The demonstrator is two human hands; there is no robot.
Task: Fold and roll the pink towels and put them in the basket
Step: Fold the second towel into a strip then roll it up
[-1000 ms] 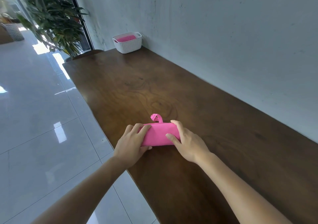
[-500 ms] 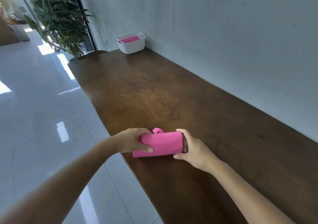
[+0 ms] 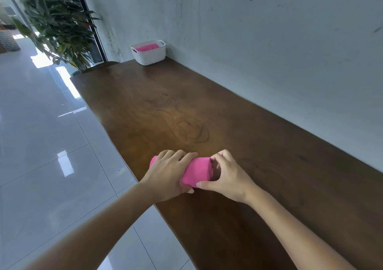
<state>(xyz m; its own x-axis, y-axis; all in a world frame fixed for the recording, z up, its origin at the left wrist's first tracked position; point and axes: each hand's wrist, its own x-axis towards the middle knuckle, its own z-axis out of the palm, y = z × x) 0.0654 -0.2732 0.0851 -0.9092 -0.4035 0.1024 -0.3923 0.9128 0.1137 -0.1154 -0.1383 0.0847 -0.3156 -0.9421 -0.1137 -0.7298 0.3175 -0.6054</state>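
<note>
Since half a second ago the left grip (image 3: 167, 174) has slid from the roll's 9 o'clock end up over its top, and the small loop that stood up behind it is out of sight. That hand wraps the rolled pink towel (image 3: 198, 172), with its fingers across the far side and its thumb under the near side, most likely to keep the turns from springing open. The right grip (image 3: 228, 176) grasps the 3 o'clock end, thumb below and fingers curled round the open end where the layers show, probably tucking it so the roll stays tight. The roll sits low on the worktop (image 3: 207, 108), toward 6 o'clock by its edge, lying from 9 to 3. The white basket (image 3: 150, 56) stands well apart at about 11 o'clock, in the far corner by the wall, with another pink towel (image 3: 147, 47) already inside. Set there, it leaves room for rolling, so the finished roll must be carried over. A leafy plant (image 3: 58, 25) stands beyond at 10 o'clock.
</note>
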